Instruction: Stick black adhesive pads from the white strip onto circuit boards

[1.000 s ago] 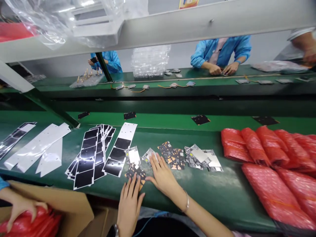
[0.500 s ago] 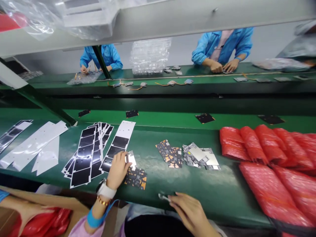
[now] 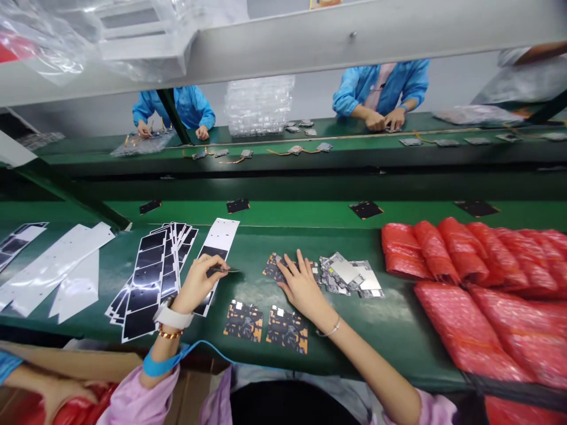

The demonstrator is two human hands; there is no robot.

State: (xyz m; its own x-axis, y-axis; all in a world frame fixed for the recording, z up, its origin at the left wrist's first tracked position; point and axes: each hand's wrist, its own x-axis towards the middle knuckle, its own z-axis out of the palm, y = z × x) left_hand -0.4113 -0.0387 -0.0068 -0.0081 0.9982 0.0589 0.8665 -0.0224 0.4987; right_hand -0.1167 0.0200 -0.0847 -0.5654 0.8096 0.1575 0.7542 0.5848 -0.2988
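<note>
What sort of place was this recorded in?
Most likely an electronics assembly line: what look like circuit boards lie on a long green bench, with red-wrapped packs toward the right, and co-workers in blue jackets work opposite.

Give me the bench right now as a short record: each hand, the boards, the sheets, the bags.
Left hand: pinching a thin flat piece, seen nearly edge-on
Right hand: spread over a cluster of dark boards
Near edge: two dark boards with orange patches, side by side, a gap between them
Right of cluster: overlapping silver-topped boards
Left side: black-and-white sheets, white sheets
Right side: red bags
</note>
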